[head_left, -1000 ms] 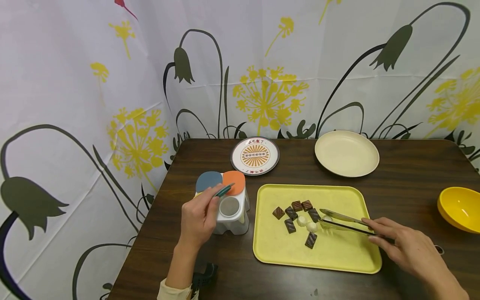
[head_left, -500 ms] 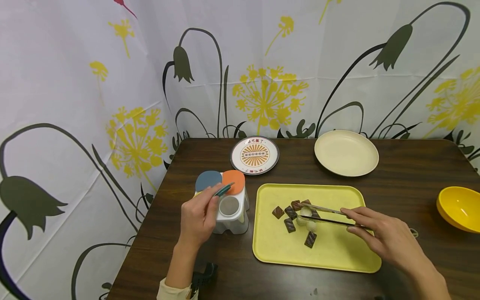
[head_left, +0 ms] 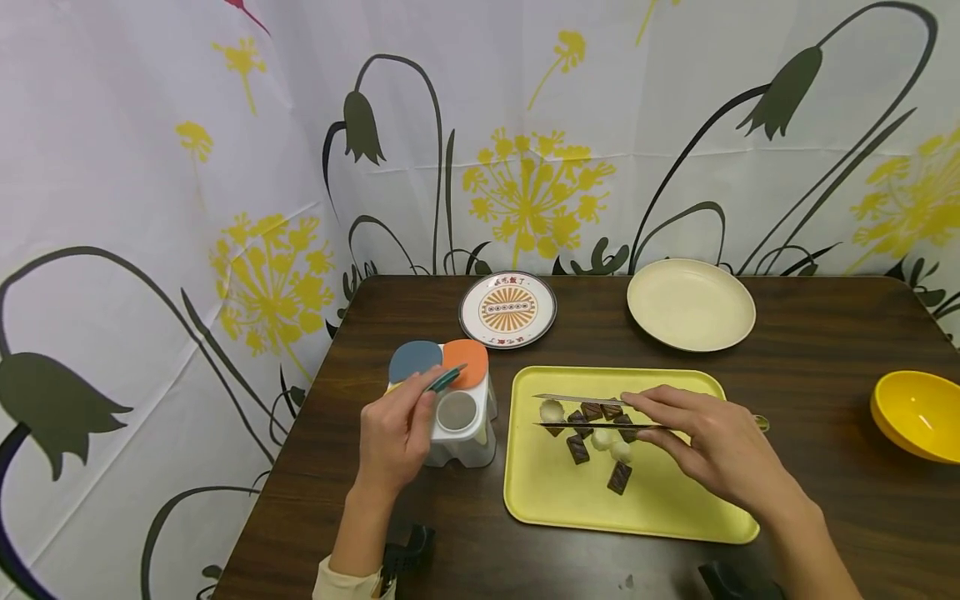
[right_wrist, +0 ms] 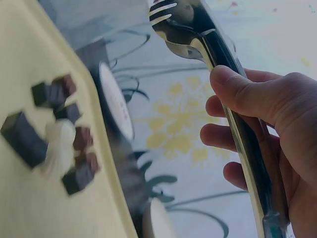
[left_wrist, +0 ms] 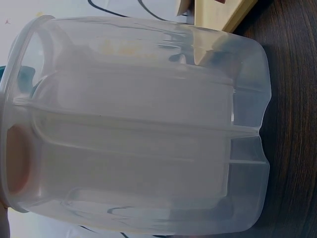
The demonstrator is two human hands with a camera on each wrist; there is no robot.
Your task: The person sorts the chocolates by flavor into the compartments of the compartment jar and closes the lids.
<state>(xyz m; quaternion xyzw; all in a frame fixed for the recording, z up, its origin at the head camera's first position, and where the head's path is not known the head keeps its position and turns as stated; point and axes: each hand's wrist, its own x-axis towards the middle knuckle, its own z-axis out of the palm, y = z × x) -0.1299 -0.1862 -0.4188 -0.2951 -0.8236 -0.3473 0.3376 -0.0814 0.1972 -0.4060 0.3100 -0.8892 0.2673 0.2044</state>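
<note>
My left hand [head_left: 393, 433] pinches a teal lid [head_left: 446, 378] over a clear container [head_left: 476, 440]. One front compartment of it stands uncovered; blue and orange lids cover the back ones. The container wall [left_wrist: 138, 124] fills the left wrist view. My right hand [head_left: 712, 442] grips metal tongs [right_wrist: 242, 134], their fork-like end toward the left. Between the tong tips in the head view is a round white sweet [head_left: 551, 410], above the tray's left side. Dark and brown chocolates [head_left: 577, 450] and other white sweets [head_left: 621, 452] lie on the yellow tray [head_left: 555, 500].
Behind the tray are a patterned plate [head_left: 507, 310] and a cream plate [head_left: 690, 304]. A yellow bowl [head_left: 915, 417] sits at the table's right side. A flowered curtain [head_left: 525, 100] hangs behind the dark wooden table [head_left: 300, 517].
My right hand has moved left across the tray with the tongs. A white sweet has gone with them from the tray's right part to its left. My left hand stays in place.
</note>
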